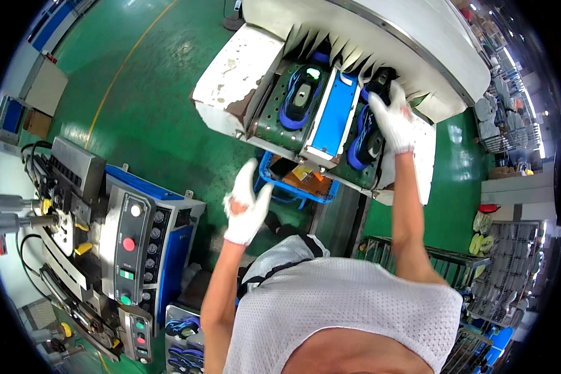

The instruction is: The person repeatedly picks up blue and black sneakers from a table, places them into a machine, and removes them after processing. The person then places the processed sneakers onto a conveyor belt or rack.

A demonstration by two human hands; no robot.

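My left hand (246, 204), in a white glove, is held in the air left of the blue basket, its fingers apart and nothing in it. Over the right lane of the machine is my gloved right hand (393, 121), fingers spread, beside a black and blue shoe (365, 140); whether it touches the shoe I cannot tell. Farther back, another dark shoe (378, 81) sits by the strip curtain, partly behind that hand. On the left green perforated lane lies a black and blue shoe (300, 98) with a pale piece inside its opening.
A white machine (380, 37) with hanging strips (340, 47) spans the far side. Below its lanes stands a blue basket (305, 187) with small items. To the left is a control box (131, 243) with buttons; several shoes (186, 358) lie on a rack below it. Racks (505, 268) stand right.
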